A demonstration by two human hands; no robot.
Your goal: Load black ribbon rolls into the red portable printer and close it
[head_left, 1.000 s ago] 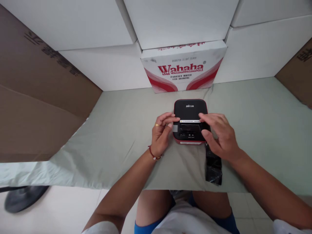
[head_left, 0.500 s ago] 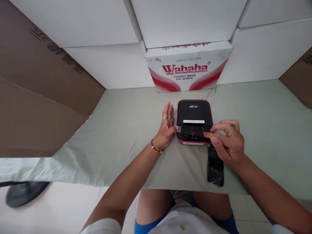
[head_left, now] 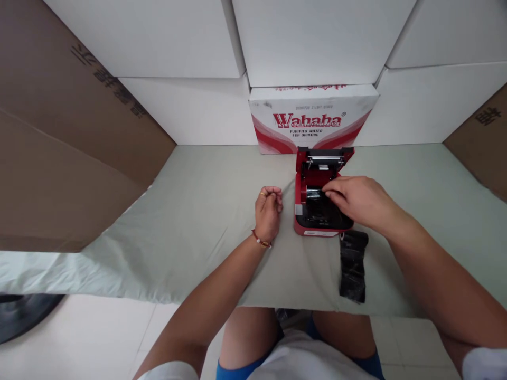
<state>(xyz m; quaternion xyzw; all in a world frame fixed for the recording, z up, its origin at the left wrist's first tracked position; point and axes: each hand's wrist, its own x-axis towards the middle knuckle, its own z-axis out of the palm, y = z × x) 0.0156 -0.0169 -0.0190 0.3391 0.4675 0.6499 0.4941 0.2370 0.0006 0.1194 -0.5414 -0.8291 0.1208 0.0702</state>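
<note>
A small red-and-black label printer (head_left: 298,226) sits on the cloth with its lid (head_left: 325,153) raised. Inside lies a shiny roll of dark film (head_left: 313,192), its loose end running toward the printer's front. My right hand (head_left: 358,200) reaches in from the right, thumb and forefinger pinched at the roll's right end. Left of the printer, apart from it, my left hand (head_left: 268,214) rests on the cloth with fingers curled in, holding nothing visible. A crumpled strip of black film (head_left: 353,266) lies on the cloth below the printer's right corner.
Behind the printer stands a white-and-red Wahaha carton (head_left: 309,122) against stacked white boxes (head_left: 182,108). Brown cardboard (head_left: 79,158) walls the left side, and another brown carton (head_left: 481,132) the right. The green cloth (head_left: 190,232) covers the table to its front edge.
The printer's lid has gone from closed to raised, showing the film roll inside. My right hand moved up into the opening. My left hand drew away from the printer, its fingers curling.
</note>
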